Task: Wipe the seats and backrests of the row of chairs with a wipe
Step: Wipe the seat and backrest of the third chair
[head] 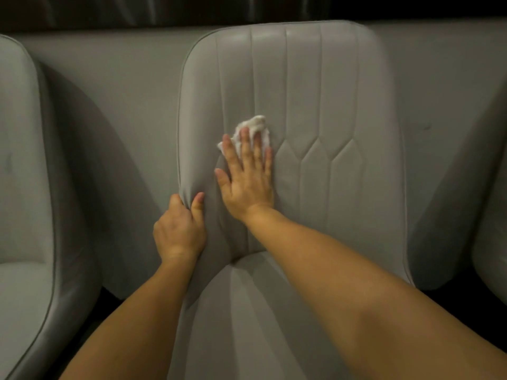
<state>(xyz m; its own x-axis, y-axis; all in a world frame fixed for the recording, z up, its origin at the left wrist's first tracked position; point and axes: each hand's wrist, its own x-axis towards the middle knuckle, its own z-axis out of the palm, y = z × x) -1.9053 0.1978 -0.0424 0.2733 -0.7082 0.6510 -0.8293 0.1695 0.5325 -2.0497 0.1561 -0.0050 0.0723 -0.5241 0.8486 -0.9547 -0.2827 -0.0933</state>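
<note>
A grey padded chair fills the middle of the view, its stitched backrest (pixel 315 105) upright and its seat (pixel 247 325) below. My right hand (pixel 248 176) lies flat with straight fingers on the left half of the backrest, pressing a crumpled white wipe (pixel 253 124) against it; the wipe sticks out past my fingertips. My left hand (pixel 179 229) grips the backrest's left edge low down, thumb in front and fingers curled behind the edge.
A second grey chair (pixel 24 201) stands at the left and part of a third (pixel 491 242) shows at the right edge. A pale grey wall (pixel 123 91) runs behind the row, dark above.
</note>
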